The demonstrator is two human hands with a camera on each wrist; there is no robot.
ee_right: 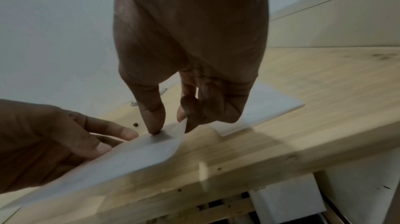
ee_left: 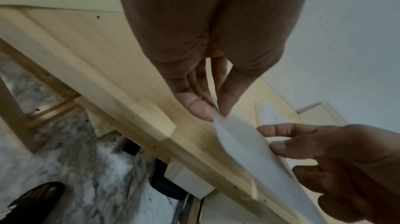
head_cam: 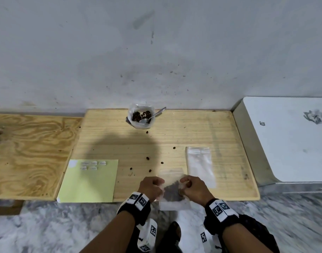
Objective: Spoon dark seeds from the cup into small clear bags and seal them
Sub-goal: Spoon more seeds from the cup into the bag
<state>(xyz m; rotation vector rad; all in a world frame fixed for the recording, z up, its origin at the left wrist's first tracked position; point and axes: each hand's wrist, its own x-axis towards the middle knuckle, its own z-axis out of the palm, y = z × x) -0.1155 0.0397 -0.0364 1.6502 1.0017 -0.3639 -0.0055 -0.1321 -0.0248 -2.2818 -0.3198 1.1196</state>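
A small clear bag (head_cam: 172, 190) with dark seeds in its lower part is held over the table's near edge. My left hand (head_cam: 153, 186) pinches its left side between thumb and fingers (ee_left: 203, 109). My right hand (head_cam: 191, 187) pinches the right side, thumb on the film (ee_right: 154, 125). The bag (ee_left: 242, 144) (ee_right: 134, 152) shows as a pale sheet in both wrist views. A white cup (head_cam: 141, 116) of dark seeds stands at the back of the table, a metal spoon (head_cam: 153, 115) resting in it.
An empty clear bag (head_cam: 200, 165) lies flat to the right of my hands. A yellow sheet (head_cam: 89, 180) with small white labels lies at left. Several loose seeds (head_cam: 147, 158) dot the wooden table (head_cam: 220, 132). A white appliance (head_cam: 288, 139) stands at right, a plywood board (head_cam: 28, 154) at left.
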